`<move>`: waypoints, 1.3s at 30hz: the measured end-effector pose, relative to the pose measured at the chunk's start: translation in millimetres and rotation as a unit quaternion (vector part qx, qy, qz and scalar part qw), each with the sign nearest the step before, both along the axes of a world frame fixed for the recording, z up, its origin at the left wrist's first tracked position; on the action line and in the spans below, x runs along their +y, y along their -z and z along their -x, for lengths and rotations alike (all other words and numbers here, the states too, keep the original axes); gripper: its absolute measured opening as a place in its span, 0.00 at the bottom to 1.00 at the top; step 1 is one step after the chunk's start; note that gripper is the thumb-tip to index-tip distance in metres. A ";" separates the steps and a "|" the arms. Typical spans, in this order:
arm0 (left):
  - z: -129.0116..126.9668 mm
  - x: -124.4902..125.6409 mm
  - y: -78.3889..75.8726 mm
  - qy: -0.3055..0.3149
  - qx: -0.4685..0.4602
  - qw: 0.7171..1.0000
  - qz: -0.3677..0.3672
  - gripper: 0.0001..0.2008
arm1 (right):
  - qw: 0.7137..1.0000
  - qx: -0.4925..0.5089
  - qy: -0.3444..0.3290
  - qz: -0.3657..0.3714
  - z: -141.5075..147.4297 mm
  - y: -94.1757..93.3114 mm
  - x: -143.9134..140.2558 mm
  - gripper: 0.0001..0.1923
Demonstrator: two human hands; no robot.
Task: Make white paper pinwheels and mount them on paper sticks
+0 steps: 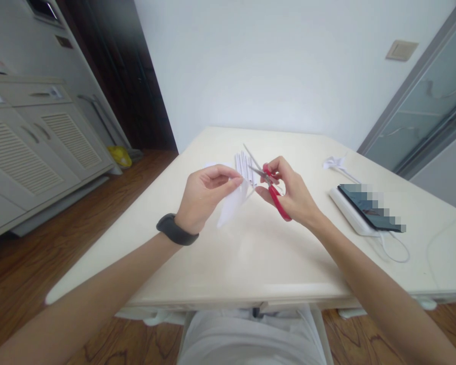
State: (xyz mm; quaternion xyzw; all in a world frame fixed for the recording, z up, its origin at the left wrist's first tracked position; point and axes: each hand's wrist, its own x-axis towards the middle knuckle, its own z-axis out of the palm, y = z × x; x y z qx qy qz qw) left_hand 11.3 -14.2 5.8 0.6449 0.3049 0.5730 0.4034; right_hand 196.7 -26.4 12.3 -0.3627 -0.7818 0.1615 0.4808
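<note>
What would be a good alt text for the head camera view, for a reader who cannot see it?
Over a cream table, the left hand holds a white paper cut into strips, while the right hand works red-handled scissors at it. A phone lies on a white block at right.

Both forearms reach fwd; left hand pinched shut (band on wrist), right hand curled, fingers gripping.

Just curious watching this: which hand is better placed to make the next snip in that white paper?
The right hand: its fingers are already in the red scissors, whose blades are open at the white paper. The left hand is pinching the paper, holding it up above the table.
</note>
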 end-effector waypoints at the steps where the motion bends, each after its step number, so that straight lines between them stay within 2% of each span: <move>1: -0.1 -0.3 -0.8 -0.012 0.003 1.000 -0.013 0.06 | 0.999 -0.032 0.023 -0.028 -2.2 0.6 1.7 0.13; 3: -0.9 -1.1 -1.5 -0.021 0.007 0.999 -0.033 0.06 | 0.993 -0.085 0.051 -0.067 -4.8 2.7 4.8 0.14; 6: -2.5 -2.4 -0.7 -0.018 0.014 0.999 -0.049 0.04 | 0.985 -0.127 0.072 -0.086 -4.9 5.7 7.0 0.15; 13: -2.2 -1.9 2.4 -0.027 0.025 0.998 -0.055 0.04 | 0.971 -0.155 0.126 -0.134 -2.7 7.6 6.5 0.14; 20: -4.3 -1.8 6.1 -0.018 -0.024 0.999 -0.032 0.05 | 0.954 -0.180 0.160 -0.180 -1.1 6.1 5.7 0.12; 28: -4.1 -4.9 6.4 0.005 -0.047 0.999 0.019 0.05 | 0.940 -0.194 0.191 -0.204 1.6 7.9 5.1 0.10; 34: -6.1 -2.8 8.7 0.008 -0.070 0.998 -0.001 0.04 | 0.933 -0.191 0.221 -0.212 2.6 9.7 5.5 0.10; 36: -6.6 -2.5 8.7 0.006 -0.068 0.998 -0.009 0.04 | 0.936 -0.182 0.221 -0.205 2.3 10.3 5.8 0.10; 39: -6.6 -3.2 7.0 0.006 -0.068 0.997 -0.021 0.04 | 0.955 -0.144 0.195 -0.169 1.6 10.6 6.0 0.12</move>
